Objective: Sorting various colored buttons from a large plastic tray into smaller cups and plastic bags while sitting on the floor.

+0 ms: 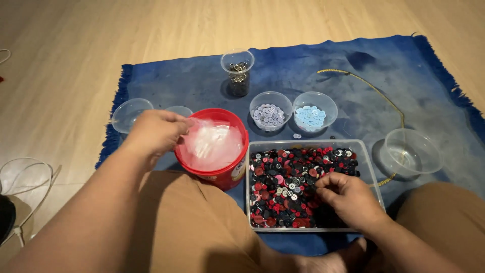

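My left hand (155, 131) rests on the rim of a red tub (230, 172), its fingertips pinching the clear plastic bags (214, 145) inside it. My right hand (348, 198) reaches into a clear rectangular tray (368, 161) filled with red, black and white buttons (283, 187), fingers curled down among them; whether they hold a button is hidden. Behind the tray stand a clear cup of pale lilac buttons (270, 115) and a clear cup of light blue buttons (311, 116).
Everything sits on a blue fringed mat (303, 71) on a wooden floor. A tall clear cup of metal bits (238, 71) stands at the back. Empty clear bowls lie at left (129, 114) and right (411, 151). A yellow cord (376, 91) curves across the mat. White cable (25, 177) lies at left.
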